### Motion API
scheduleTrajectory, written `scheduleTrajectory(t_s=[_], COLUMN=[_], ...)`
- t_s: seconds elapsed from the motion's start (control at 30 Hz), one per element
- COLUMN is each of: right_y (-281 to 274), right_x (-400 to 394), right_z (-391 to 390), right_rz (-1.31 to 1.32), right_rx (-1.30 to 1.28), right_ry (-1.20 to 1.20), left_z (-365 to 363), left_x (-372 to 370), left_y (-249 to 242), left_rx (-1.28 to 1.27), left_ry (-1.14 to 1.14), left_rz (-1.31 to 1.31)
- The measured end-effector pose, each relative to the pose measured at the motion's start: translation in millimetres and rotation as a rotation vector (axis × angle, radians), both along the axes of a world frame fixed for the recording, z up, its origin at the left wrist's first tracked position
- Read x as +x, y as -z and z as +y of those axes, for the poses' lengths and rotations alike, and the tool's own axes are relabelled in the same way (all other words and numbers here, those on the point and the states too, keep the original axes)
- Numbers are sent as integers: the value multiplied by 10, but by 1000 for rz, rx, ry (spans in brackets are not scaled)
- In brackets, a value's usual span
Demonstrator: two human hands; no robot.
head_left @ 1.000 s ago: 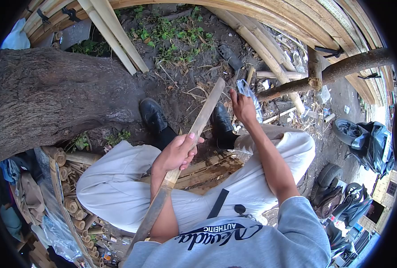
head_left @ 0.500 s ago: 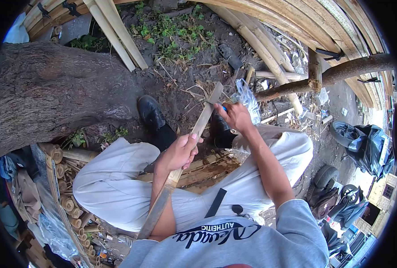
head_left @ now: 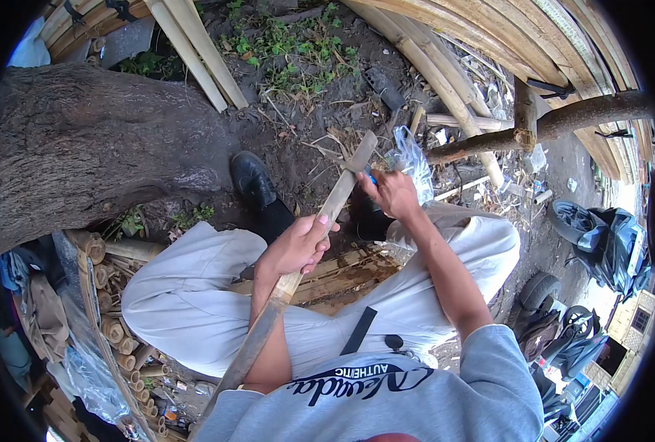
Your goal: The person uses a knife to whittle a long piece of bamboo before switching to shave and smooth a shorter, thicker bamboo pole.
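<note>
Dirt ground (head_left: 265,136) | left hand (head_left: 298,247) gripped bamboo strip (head_left: 335,199) | right hand (head_left: 394,194) clasped blue-handled knife (head_left: 372,177) across it | steady strip, shallow blade, fingers clear seemed safest

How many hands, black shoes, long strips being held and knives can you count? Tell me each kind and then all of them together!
Hands: 2, the left hand and right hand
Black shoes: 2, the left shoe and right shoe, partly hidden
Held strips: 1, the long strip
Knives: 1, the blue-handled knife
Total: 6
</note>
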State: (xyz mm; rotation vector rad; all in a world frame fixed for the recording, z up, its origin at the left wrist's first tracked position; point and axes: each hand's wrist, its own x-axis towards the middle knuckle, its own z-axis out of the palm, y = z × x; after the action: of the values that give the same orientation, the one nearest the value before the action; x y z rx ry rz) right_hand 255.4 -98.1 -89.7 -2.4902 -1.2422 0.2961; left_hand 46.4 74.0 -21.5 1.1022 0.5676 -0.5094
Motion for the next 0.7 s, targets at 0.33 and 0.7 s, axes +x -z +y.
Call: scheduleTrajectory(t_s=[0.33,0.7], right_y=[-140,402], right_x=[-192,692], right_z=[89,-191], right_rz=[63,40], right_rx=[-32,-122], right_ry=[-122,269], left_z=[66,59], left_x=[29,-46], left_y=[75,-279], left_rx=[30,3], left_ry=[-13,45], left_rz=[44,11])
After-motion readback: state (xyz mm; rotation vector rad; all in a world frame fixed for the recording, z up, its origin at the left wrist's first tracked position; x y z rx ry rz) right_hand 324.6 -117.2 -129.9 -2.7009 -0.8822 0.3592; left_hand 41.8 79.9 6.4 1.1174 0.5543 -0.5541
